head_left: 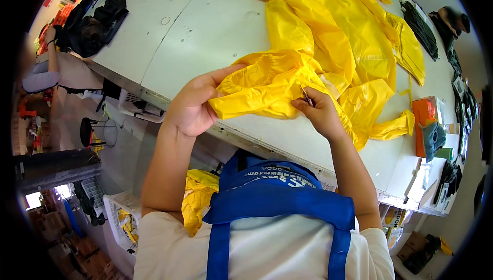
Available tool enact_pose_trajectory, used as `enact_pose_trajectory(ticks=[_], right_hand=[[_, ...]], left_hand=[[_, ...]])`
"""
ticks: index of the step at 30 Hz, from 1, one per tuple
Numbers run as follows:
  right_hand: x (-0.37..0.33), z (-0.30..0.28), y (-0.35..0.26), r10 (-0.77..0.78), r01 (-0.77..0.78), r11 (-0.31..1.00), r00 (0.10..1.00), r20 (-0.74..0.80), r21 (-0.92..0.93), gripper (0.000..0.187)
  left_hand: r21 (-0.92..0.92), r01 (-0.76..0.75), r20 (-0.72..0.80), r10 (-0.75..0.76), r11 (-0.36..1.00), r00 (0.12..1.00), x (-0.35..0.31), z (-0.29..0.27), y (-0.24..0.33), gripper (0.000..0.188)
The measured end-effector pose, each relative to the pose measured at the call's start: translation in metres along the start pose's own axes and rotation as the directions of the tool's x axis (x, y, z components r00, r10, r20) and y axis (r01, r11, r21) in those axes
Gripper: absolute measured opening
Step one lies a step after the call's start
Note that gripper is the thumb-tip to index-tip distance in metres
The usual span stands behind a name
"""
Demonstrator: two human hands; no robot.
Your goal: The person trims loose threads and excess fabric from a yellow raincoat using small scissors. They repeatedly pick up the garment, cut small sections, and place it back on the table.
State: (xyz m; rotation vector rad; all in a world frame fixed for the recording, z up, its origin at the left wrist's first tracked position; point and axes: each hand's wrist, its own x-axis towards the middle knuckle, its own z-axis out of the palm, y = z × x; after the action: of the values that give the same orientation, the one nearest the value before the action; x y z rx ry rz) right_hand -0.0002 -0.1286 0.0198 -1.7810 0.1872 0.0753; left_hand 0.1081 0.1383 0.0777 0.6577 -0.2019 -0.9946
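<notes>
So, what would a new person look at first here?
Probably the bright yellow cloth, spread over the white table towards the upper right. In the middle, the left hand holds a gathered part of it, and the right hand grips a small tool. Next might be the blue apron below, then the orange box at the right.

Yellow garments (354,33) cover a long worktable (205,33) in a garment workshop. Dark clothes (95,28) lie heaped nearby; a crate (111,212) and cartons (54,222) stand beyond.
</notes>
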Motion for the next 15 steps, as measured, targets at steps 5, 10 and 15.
enact_pose_trajectory(ticks=[5,10,15], right_hand=[[-0.001,-0.004,0.006,0.098,-0.098,0.990,0.995,0.007,0.103,0.022],[0.000,0.010,-0.004,0.101,-0.102,0.981,0.995,0.015,0.168,0.022],[-0.005,0.014,0.019,0.069,-0.069,0.998,0.997,-0.044,-0.002,0.016]], left_hand=[[0.770,0.038,-0.340,0.360,0.638,0.869,-0.003,-0.034,0.023,0.038],[0.989,-0.005,0.083,0.530,-0.147,0.844,0.006,-0.017,-0.004,0.027],[0.832,-0.045,-0.283,0.492,0.553,0.824,0.021,-0.046,0.015,0.018]])
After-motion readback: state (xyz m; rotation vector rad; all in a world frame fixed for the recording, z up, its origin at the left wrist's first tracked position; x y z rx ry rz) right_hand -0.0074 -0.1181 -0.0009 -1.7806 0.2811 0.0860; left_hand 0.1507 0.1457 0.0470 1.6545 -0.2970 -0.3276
